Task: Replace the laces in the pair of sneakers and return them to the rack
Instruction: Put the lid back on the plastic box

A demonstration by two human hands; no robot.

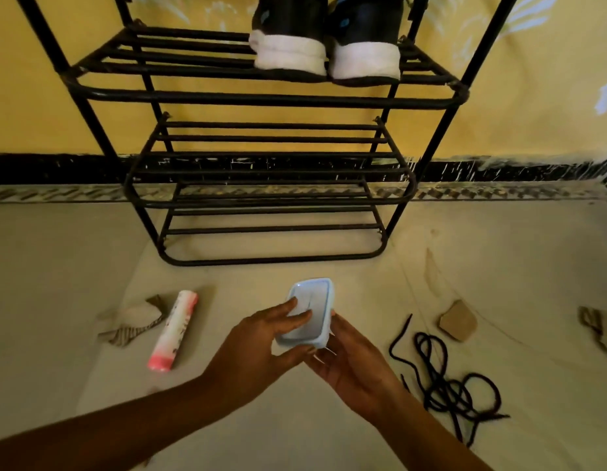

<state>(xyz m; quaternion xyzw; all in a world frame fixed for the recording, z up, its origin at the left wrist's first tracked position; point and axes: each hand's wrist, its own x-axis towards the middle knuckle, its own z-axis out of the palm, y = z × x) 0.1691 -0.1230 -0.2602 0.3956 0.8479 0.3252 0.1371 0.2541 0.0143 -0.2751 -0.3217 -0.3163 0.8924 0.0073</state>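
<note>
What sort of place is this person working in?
Probably a home, down on a pale floor beside a yellow wall: a black metal shoe rack holds black sneakers with white soles, and loose black laces lie nearby.

Yellow wall (30,124) with black skirting band (40,169) at 12 o'clock; black metal rack (261,98) against it; beige floor covering (57,266) toward 6.
</note>
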